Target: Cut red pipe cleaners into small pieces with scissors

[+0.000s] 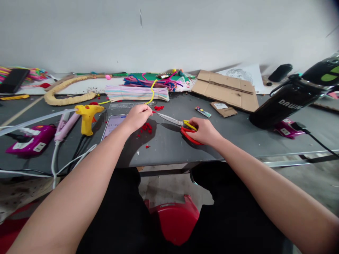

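Note:
My left hand (140, 116) is closed in a pinch over the table. A yellow pipe cleaner (153, 92) runs out of it and bends upward, and a small red tip (154, 112) pokes out at the fingertips. Scissors (171, 120) with red and yellow handles are in my right hand (205, 131), its fingers wrapped through the loops. Their blades look nearly together and point left, the ends close to the red tip; whether they touch it I cannot tell. Small red snippets (146, 127) lie below my left hand, and more red pieces (159, 108) lie just behind.
On the left are a phone (113, 124), a yellow glue gun (88, 116), a pink iron-like tool (66, 127), a purple power strip (34, 143) and cables. Pipe cleaner bundles (135, 93) lie behind. Cardboard (225, 90) and a black bottle (286, 100) stand to the right.

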### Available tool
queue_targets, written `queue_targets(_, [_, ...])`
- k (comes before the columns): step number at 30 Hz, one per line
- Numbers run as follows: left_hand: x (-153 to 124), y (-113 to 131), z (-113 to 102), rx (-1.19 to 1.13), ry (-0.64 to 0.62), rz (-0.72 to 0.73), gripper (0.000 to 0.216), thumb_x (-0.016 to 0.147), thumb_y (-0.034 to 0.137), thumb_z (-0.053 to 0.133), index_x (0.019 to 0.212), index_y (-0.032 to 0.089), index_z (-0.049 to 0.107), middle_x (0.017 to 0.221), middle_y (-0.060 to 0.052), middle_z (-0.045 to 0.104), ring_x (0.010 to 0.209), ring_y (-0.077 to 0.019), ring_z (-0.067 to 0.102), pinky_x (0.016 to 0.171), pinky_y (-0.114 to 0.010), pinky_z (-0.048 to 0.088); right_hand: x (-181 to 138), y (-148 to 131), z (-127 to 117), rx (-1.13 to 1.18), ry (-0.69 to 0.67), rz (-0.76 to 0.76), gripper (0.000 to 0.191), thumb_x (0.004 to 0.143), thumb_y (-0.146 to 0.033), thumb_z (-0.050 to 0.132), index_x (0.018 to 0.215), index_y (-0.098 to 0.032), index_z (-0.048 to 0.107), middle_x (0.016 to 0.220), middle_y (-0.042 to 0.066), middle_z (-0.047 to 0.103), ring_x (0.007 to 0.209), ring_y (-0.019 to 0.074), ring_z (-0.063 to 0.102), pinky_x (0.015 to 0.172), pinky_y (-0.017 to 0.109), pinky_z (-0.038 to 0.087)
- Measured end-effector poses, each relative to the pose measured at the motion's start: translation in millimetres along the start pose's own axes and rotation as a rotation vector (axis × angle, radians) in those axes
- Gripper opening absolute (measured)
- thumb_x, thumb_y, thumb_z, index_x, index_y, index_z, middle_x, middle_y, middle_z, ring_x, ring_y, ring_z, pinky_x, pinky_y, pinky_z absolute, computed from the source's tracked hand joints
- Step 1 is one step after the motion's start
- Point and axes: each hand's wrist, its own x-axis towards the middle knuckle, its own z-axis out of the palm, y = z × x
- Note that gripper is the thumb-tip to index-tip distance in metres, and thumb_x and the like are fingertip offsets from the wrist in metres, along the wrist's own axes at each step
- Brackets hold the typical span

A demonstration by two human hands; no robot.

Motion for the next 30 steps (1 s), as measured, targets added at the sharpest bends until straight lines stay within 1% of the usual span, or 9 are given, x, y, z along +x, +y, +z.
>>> queue_targets(6, [-1.4, 3.7, 0.5, 0.036, -0.009, 0.003, 0.017, 0.078, 0.029, 0.050, 0.070, 0.018, 0.059, 0.059, -0.001, 0.054, 0.059, -0.0156, 0.049, 0.058, -0.029, 0.034, -1.1, -0.1, 0.1, 0.006, 0.009, 0.002, 0.036, 0.071, -0.053, 0.065, 0.086, -0.020, 0.062, 0.074, 0.002, 0.064, 0.063, 0.0134, 0.049, 0.059, 0.027, 0.035])
queue_targets(11, [-2.2, 4.6, 1.6, 0.065, -0.018, 0.022, 0.018, 0.080, 0.031, 0.051, 0.069, 0.018, 0.058, 0.060, 0.000, 0.055, 0.060, -0.0154, 0.049, 0.059, -0.029, 0.034, -0.5, 0.3, 0.2, 0.004, 0.002, -0.003, 0.037, 0.071, -0.055, 0.064, 0.083, -0.020, 0.061, 0.073, 0.001, 0.062, 0.062, 0.0127, 0.047, 0.059, 0.027, 0.034])
queue_targets(18, [-2.1, 3.2, 1.8, 0.071, -0.031, 0.026, 0.019, 0.081, 0.033, 0.051, 0.069, 0.018, 0.057, 0.060, -0.001, 0.054, 0.060, -0.0155, 0.049, 0.059, -0.029, 0.034, 0.1, 0.0, 0.2, -0.003, -0.006, -0.001, 0.033, 0.071, -0.051, 0.066, 0.081, -0.021, 0.059, 0.070, 0.000, 0.060, 0.062, 0.0126, 0.044, 0.059, 0.027, 0.033])
queue_targets(24, [-3.7, 7.5, 0.9, 0.095, -0.025, 0.012, 0.019, 0.080, 0.032, 0.052, 0.069, 0.019, 0.057, 0.060, -0.001, 0.054, 0.059, -0.0150, 0.048, 0.058, -0.029, 0.034, 0.6, 0.8, 0.0, 0.006, -0.012, -0.006, 0.029, 0.070, -0.047, 0.066, 0.081, -0.020, 0.060, 0.071, 0.000, 0.059, 0.063, 0.0126, 0.044, 0.060, 0.027, 0.033])
queue_targets(30, [-4.2, 7.4, 1.6, 0.096, -0.030, 0.020, 0.019, 0.081, 0.033, 0.051, 0.070, 0.019, 0.057, 0.059, 0.000, 0.052, 0.058, -0.0149, 0.047, 0.058, -0.029, 0.033, 1.2, 2.6, -0.1, 0.008, -0.016, -0.018, 0.029, 0.070, -0.047, 0.066, 0.077, -0.021, 0.056, 0.067, -0.002, 0.055, 0.061, 0.0118, 0.041, 0.058, 0.027, 0.032])
